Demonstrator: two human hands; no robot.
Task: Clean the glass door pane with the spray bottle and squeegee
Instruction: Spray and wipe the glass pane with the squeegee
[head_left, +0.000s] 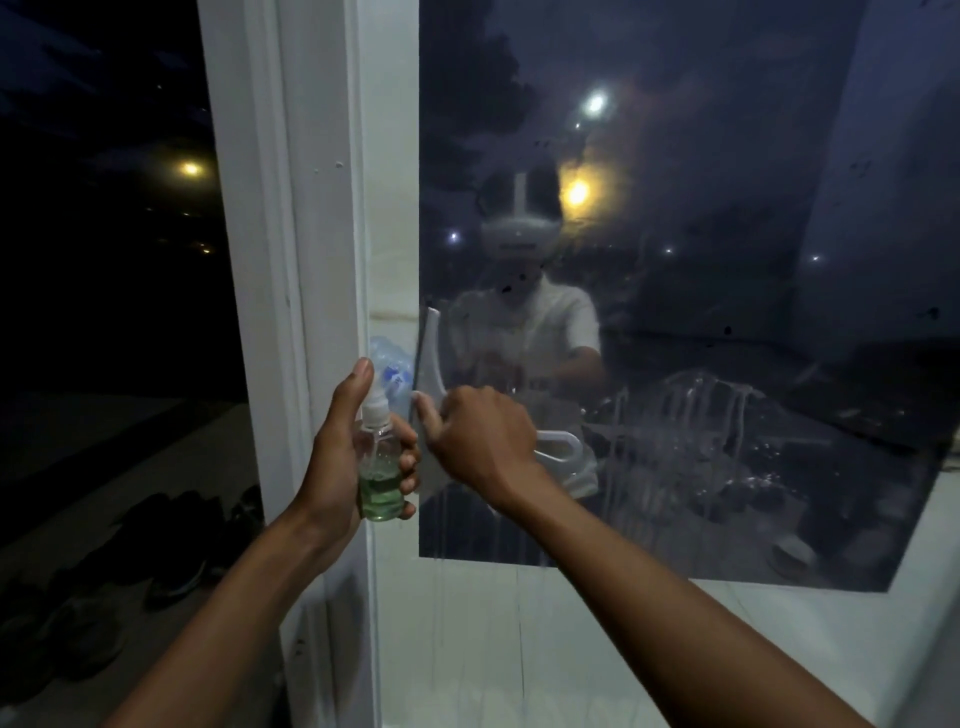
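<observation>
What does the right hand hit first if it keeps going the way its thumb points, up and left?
Probably the white door frame. The right hand grips the squeegee, whose blade stands upright at the glass pane's left edge, so the frame's stile lies next; depth is unclear.

Two bare forearms, no sleeves

hidden: our right hand (480, 441) covers the squeegee (428, 358) grip | cut off: glass pane (727, 260) top edge | blurred: shoes (171, 519)

Pane (701, 208) open to rt; door frame (387, 208) blocks left edge.
</observation>
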